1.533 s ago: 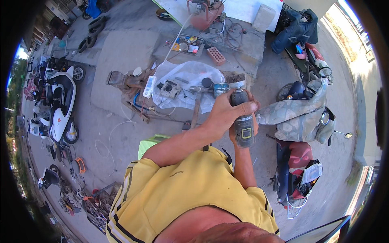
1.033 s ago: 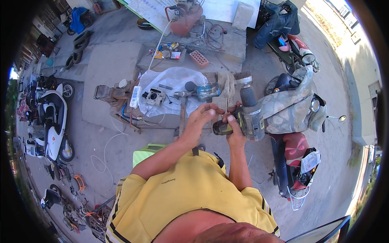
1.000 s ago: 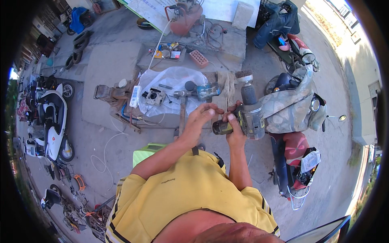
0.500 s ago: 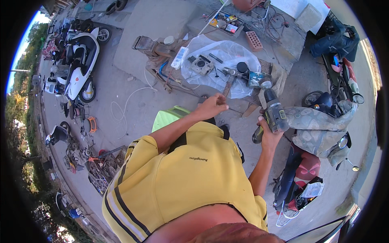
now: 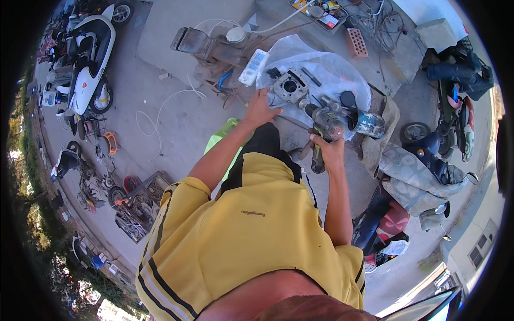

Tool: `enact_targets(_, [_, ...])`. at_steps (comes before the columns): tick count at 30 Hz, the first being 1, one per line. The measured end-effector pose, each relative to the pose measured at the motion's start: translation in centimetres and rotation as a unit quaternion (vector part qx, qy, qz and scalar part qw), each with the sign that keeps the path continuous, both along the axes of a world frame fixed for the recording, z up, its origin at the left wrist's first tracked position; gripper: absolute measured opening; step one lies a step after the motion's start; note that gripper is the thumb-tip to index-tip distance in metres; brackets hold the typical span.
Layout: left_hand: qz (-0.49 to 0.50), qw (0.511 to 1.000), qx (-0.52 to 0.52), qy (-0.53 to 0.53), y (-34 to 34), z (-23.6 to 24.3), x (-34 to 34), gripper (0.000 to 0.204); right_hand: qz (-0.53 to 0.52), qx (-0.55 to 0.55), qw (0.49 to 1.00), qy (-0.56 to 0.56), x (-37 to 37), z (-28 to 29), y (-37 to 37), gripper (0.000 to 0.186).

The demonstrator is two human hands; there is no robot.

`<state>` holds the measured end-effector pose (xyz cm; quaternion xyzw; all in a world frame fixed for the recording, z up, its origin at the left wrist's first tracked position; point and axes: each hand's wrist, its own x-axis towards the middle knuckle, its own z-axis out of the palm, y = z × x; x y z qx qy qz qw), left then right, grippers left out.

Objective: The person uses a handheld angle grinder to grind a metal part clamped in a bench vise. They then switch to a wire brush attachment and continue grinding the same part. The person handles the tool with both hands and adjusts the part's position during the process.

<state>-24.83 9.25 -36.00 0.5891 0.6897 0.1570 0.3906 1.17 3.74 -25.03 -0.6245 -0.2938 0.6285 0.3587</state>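
Note:
In my right hand [image 5: 330,151] is a cordless drill [image 5: 327,127], its chuck pointing up and left over the plastic sheet [image 5: 300,51]. My left hand [image 5: 260,111] is stretched forward at the sheet's near left edge, thumb apart from the fingers. Just beyond it lies a grey metal engine cylinder [image 5: 290,92] with a round bore. A dark bar [image 5: 311,76] rests to the cylinder's right. Farther right are a round black cap [image 5: 347,98] and a paint-stained can [image 5: 370,124] on its side. The drill hides part of the tools beneath it.
A rusty bench vise [image 5: 197,43] and a white power strip [image 5: 252,67] stand left of the sheet. Beyond are a red brick [image 5: 356,44] and a tool tray [image 5: 325,21]. A green stool [image 5: 219,136] is beside me. Parked scooters [image 5: 88,69] flank both sides.
My right hand has brought the drill left and forward, over the sheet. My left hand has moved forward and left toward the engine cylinder. The whole view has shifted.

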Motion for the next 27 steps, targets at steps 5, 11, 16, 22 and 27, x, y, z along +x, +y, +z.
enact_targets(5, [-0.049, 0.995, -0.083, 0.013, 4.6, -1.1, -0.2, 0.112, 0.047, -0.014, 0.996, -0.072, -4.0, -3.6, 5.3, 0.018])
enact_targets(11, [-0.041, 0.991, -0.119, -0.055, 6.6, -4.9, 0.6, 0.115, 0.172, -0.015, 0.957, -0.234, -5.5, -4.6, 9.5, 0.026])
enact_targets(16, [-0.037, 0.988, -0.111, -0.099, 6.7, -5.9, -0.1, 0.105, 0.287, -0.005, 0.882, -0.374, -5.6, -5.5, 11.7, 0.04])
enact_targets(22, [-0.02, 0.988, -0.093, -0.12, 5.7, -4.9, -1.1, 0.094, 0.335, -0.111, 0.857, -0.375, -6.9, -1.9, 15.2, 0.042])
enact_targets(27, [-0.009, 0.989, -0.065, -0.135, 4.4, -5.1, -1.3, 0.091, 0.375, -0.032, 0.799, -0.468, -7.6, -2.1, 15.9, 0.042])
